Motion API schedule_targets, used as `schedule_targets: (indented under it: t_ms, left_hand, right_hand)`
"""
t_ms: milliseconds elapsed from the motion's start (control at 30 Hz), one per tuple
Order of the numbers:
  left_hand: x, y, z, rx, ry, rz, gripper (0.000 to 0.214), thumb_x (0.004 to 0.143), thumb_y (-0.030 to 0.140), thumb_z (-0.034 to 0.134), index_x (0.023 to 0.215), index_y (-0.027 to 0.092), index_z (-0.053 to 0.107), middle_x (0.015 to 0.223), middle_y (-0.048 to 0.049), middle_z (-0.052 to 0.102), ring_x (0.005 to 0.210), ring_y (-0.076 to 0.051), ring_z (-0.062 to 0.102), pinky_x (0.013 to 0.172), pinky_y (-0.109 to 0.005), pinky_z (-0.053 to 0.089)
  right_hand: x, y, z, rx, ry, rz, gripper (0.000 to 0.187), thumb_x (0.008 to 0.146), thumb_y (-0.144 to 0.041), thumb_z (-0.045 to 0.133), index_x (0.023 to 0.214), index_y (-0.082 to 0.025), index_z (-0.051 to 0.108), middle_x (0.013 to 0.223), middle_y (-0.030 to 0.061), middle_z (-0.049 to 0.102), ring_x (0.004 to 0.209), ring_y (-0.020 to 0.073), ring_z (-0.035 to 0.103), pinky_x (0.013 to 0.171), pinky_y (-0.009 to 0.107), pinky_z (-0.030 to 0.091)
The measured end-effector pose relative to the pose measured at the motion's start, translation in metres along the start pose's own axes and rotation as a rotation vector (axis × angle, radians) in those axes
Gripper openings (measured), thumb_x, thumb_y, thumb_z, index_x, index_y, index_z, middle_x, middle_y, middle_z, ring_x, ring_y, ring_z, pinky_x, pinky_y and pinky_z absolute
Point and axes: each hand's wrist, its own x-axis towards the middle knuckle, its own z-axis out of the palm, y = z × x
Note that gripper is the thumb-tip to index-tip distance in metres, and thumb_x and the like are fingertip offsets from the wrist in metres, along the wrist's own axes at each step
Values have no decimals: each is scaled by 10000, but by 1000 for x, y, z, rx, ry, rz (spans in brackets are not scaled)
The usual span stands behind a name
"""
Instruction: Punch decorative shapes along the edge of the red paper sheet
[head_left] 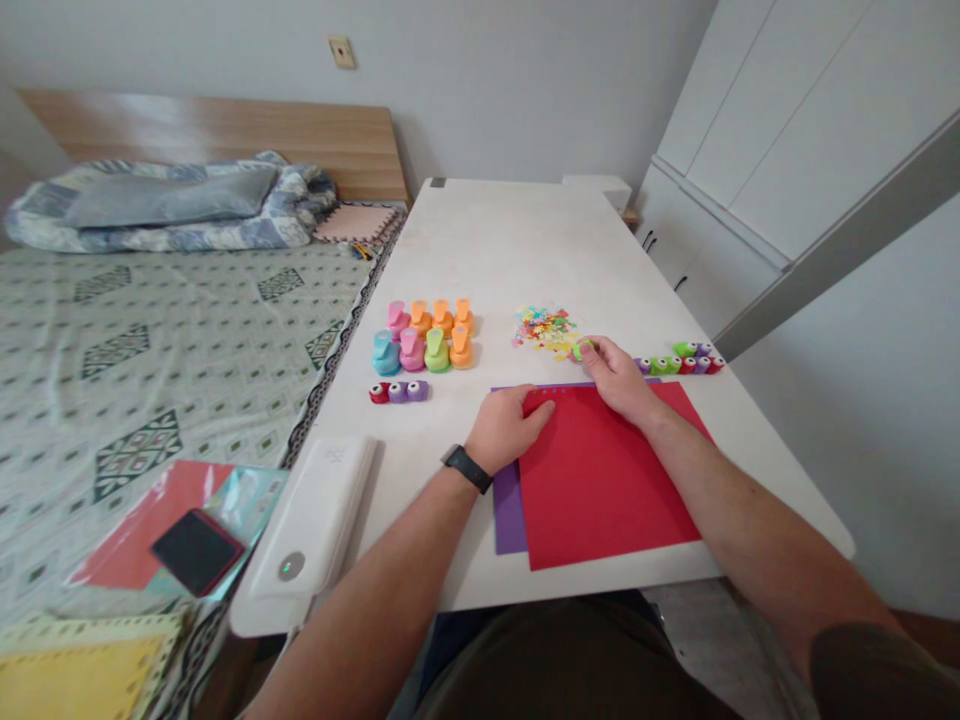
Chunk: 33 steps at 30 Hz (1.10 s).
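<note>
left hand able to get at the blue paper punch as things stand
Probably yes: the left hand rests on the red paper, with bare white table between it and the blue punch. A row of small punches sits nearby but looks easy to pass.

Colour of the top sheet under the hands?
The top sheet is red; the sheet beneath is purple. Head view shows it best.

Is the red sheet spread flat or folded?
Spread flat. The red sheet lies unfolded on the purple sheet, with no crease showing, and the left hand and the right hand are at its top edge.
</note>
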Motion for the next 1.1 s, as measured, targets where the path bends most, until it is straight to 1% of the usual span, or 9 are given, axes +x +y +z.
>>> schedule_targets:
  t_ms: [133, 267, 367, 467, 567, 667, 800, 1000, 1100]
  left_hand:
    - [0, 1, -1, 13, -6, -12, 287, 935, 392, 557, 747, 188, 631, 680, -2, 654, 609, -132, 531, 596, -265, 320]
    - [-1, 0, -1, 8, 1, -2, 298, 935, 398, 551, 733, 188, 615, 668, 0, 641, 599, -129, 522, 590, -266, 308]
    - [-1, 0, -1, 7, 0, 4, 296, 932, 393, 553, 725, 188, 606, 667, -2, 640, 602, -129, 520, 594, -266, 306]
    - [-1, 1, -1, 11, 1, 1, 300, 930, 396, 555, 717, 188, 595, 655, 0, 631, 593, -128, 509, 587, -267, 293]
    - [-1, 1, -1, 17, 9, -8, 298, 930, 401, 557, 723, 189, 597, 653, 1, 627, 591, -129, 506, 583, -268, 287]
    - [-1, 1, -2, 28, 9, -16, 307, 929, 405, 558, 713, 190, 589, 647, 0, 623, 588, -130, 504, 579, -270, 283]
    - [-2, 2, -1, 29, 7, -6, 301, 926, 397, 562, 711, 189, 588, 662, -6, 639, 598, -134, 519, 585, -271, 296]
    - [-1, 1, -1, 1, 2, -3, 281, 927, 391, 560, 735, 190, 605, 697, -15, 664, 626, -142, 552, 601, -269, 321]
    - [-1, 0, -1, 10, 3, -3, 281, 925, 393, 564, 732, 192, 607, 695, -16, 665, 623, -143, 550, 602, -272, 319]
  right_hand:
    - [0, 0, -2, -42, 46, 22, 496, 990, -633, 451, 1124, -193, 635, 1021, 77, 717, 917, 223, 635, 847, 358, 473]
    - [1, 0, -2, -54, 91, 33, 517, 984, -640, 450, 1130, -182, 638, 1035, 85, 719, 940, 226, 642, 859, 360, 476]
    - [5, 0, -1, -110, 107, 70, 541, 982, -649, 440, 1131, -171, 647, 1052, 97, 726, 951, 233, 648, 874, 375, 474]
    - [12, 2, 0, -128, 67, 101, 547, 975, -656, 446, 1127, -177, 660, 1072, 100, 736, 980, 238, 656, 884, 378, 477]
    - [20, 5, 2, 4, 38, 125, 534, 965, -662, 467, 1138, -191, 650, 1077, 91, 749, 1009, 226, 679, 854, 345, 497]
    - [24, 7, 2, 99, 14, 174, 537, 958, -672, 484, 1147, -191, 628, 1009, 89, 765, 948, 212, 716, 789, 315, 504]
    - [28, 8, 5, 78, -66, 197, 548, 954, -691, 478, 1121, -194, 638, 931, 92, 775, 892, 206, 721, 730, 295, 494]
    - [38, 8, 11, 81, -24, 174, 548, 947, -703, 480, 1092, -198, 637, 940, 86, 765, 867, 195, 713, 709, 280, 499]
    - [40, 5, 14, 121, -86, 205, 555, 948, -709, 474, 1074, -193, 632, 951, 90, 764, 850, 189, 724, 664, 260, 481]
